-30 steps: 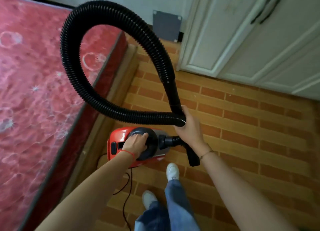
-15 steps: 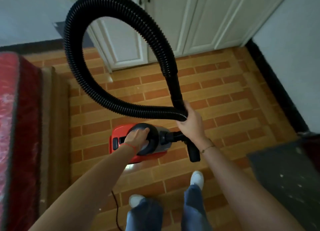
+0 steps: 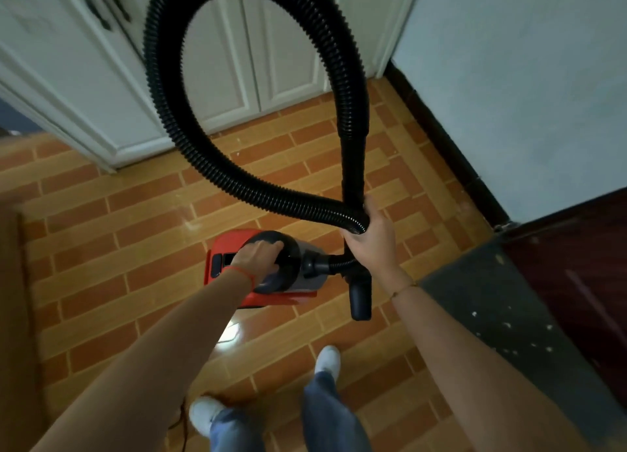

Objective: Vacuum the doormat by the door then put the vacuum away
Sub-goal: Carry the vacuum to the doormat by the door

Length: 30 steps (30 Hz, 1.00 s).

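A red canister vacuum [image 3: 224,248] hangs above the tiled floor, carried by my left hand [image 3: 259,256], which grips its black top handle. Its black ribbed hose [image 3: 163,88] loops high in front of me and comes back down. My right hand [image 3: 371,234] holds the hose and its rigid black tube together where they cross; the tube's nozzle end [image 3: 360,299] points down below that hand. A dark grey doormat [image 3: 502,302] with pale crumbs lies on the floor at the right, beside a dark wooden door [image 3: 583,268].
White cabinet doors [image 3: 224,71] stand ahead and to the left. A pale wall [image 3: 509,78] with a dark skirting board runs along the right. The vacuum's cord [image 3: 183,428] trails by my left foot. My feet in white shoes stand on orange brick-pattern tiles [image 3: 101,248].
The view has swung right: the red bed has left the frame, and the doormat and dark door have come in at the right. Both hands keep the same hold on the vacuum and hose.
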Tool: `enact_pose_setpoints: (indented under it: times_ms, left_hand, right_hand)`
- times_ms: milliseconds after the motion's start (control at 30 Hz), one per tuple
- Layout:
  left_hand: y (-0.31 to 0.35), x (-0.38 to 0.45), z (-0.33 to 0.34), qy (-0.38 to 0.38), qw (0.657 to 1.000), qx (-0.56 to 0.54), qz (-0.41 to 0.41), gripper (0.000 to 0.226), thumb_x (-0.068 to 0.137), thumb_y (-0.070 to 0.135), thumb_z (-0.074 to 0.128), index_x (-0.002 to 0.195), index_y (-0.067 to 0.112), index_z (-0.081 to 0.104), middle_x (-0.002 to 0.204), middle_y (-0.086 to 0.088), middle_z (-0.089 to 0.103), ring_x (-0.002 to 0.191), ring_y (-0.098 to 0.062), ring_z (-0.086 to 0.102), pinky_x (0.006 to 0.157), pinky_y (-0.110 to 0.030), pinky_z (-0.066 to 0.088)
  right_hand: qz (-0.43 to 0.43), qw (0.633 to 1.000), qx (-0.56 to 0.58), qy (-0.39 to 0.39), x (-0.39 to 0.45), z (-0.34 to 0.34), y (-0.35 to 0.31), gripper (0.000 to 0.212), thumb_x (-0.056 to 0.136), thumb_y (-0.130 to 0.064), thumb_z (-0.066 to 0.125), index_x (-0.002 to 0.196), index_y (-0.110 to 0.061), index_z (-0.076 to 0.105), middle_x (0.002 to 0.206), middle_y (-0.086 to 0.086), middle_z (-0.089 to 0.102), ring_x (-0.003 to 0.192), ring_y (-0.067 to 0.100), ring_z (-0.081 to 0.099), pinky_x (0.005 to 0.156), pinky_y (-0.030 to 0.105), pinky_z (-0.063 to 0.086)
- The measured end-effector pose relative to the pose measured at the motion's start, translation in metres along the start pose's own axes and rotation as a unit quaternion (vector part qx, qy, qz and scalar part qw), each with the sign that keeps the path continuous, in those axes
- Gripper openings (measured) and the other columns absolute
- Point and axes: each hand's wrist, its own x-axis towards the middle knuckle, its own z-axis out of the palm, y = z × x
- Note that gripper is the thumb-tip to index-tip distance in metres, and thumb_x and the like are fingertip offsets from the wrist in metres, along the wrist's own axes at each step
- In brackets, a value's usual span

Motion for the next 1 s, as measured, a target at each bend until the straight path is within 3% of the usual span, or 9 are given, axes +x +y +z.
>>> enact_pose_setpoints:
  times_ms: [100, 367, 533, 700, 1000]
  left_hand:
    - [0.032, 0.039, -0.012, 0.001, 1.0, 0.011, 0.015, 0.048, 0.095, 0.018, 0.053, 0.14, 0.012, 0.038, 0.125, -0.015, 0.057, 0.11, -0.034, 0.057, 0.082, -0.042, 0.048]
    - [0.098, 0.142, -0.035, -0.003, 0.997, 0.03, 0.065, 0.046, 0.095, 0.018, 0.053, 0.138, 0.01, 0.038, 0.124, -0.016, 0.056, 0.109, -0.034, 0.056, 0.08, -0.042, 0.047]
    - [0.129, 0.208, -0.03, -0.018, 0.994, 0.052, 0.099, 0.041, 0.095, 0.016, 0.052, 0.133, 0.009, 0.041, 0.121, -0.016, 0.057, 0.107, -0.034, 0.057, 0.078, -0.04, 0.043]
    - [0.151, 0.271, -0.01, -0.037, 0.988, 0.066, 0.137, 0.036, 0.094, 0.014, 0.051, 0.128, 0.007, 0.043, 0.113, -0.017, 0.061, 0.101, -0.034, 0.059, 0.078, -0.041, 0.045]
    - [0.183, 0.37, 0.055, -0.054, 0.983, 0.092, 0.147, 0.03, 0.095, 0.012, 0.045, 0.125, 0.007, 0.045, 0.109, -0.015, 0.062, 0.1, -0.033, 0.06, 0.077, -0.039, 0.044]
  right_hand:
    - [0.008, 1.0, 0.008, 0.015, 0.023, -0.033, 0.028, 0.045, 0.084, -0.012, 0.07, 0.125, -0.018, 0.054, 0.09, -0.002, 0.068, 0.079, 0.015, 0.065, 0.064, 0.027, 0.053]
    - [0.038, 0.999, 0.006, 0.036, 0.076, -0.087, 0.101, 0.043, 0.084, -0.013, 0.069, 0.123, -0.02, 0.053, 0.087, -0.004, 0.066, 0.077, 0.013, 0.066, 0.066, 0.043, 0.057]
    - [0.059, 0.997, -0.001, 0.045, 0.103, -0.104, 0.152, 0.044, 0.084, -0.014, 0.07, 0.124, -0.018, 0.053, 0.085, -0.009, 0.064, 0.077, 0.01, 0.064, 0.065, 0.031, 0.055]
    - [0.11, 0.993, -0.005, 0.046, 0.121, -0.105, 0.209, 0.043, 0.084, -0.008, 0.069, 0.122, -0.018, 0.053, 0.08, -0.018, 0.058, 0.069, -0.005, 0.058, 0.057, 0.009, 0.041]
    - [0.137, 0.989, -0.014, 0.052, 0.137, -0.086, 0.323, 0.05, 0.084, -0.018, 0.07, 0.13, -0.019, 0.051, 0.092, -0.005, 0.067, 0.073, 0.005, 0.06, 0.059, 0.017, 0.047]
